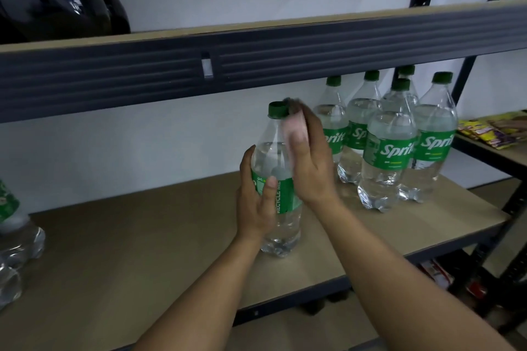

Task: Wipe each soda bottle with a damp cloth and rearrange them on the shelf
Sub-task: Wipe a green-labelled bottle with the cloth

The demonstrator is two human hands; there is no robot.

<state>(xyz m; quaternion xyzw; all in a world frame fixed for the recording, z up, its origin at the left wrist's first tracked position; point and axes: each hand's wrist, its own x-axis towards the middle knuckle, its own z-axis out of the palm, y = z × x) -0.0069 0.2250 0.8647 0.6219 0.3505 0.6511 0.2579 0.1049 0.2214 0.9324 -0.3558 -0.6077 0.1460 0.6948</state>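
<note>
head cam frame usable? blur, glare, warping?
Head view: motion blur smears the pink cloth and right hand fingertips by the clear green-capped soda bottle; white glare streaks on the glossy black bag; dark grey shelf beam slightly bowed by the wide lens; lighting dim.

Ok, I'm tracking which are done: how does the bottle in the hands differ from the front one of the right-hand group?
The held bottle is gripped by the left hand, the right hand pressing a cloth on its neck; the front bottle is untouched. The held bottle is apart; the front bottle stands among others. The held bottle shows RECYCLE ME text, the front bottle the Sprite logo. Both are clear, green-capped.
</note>
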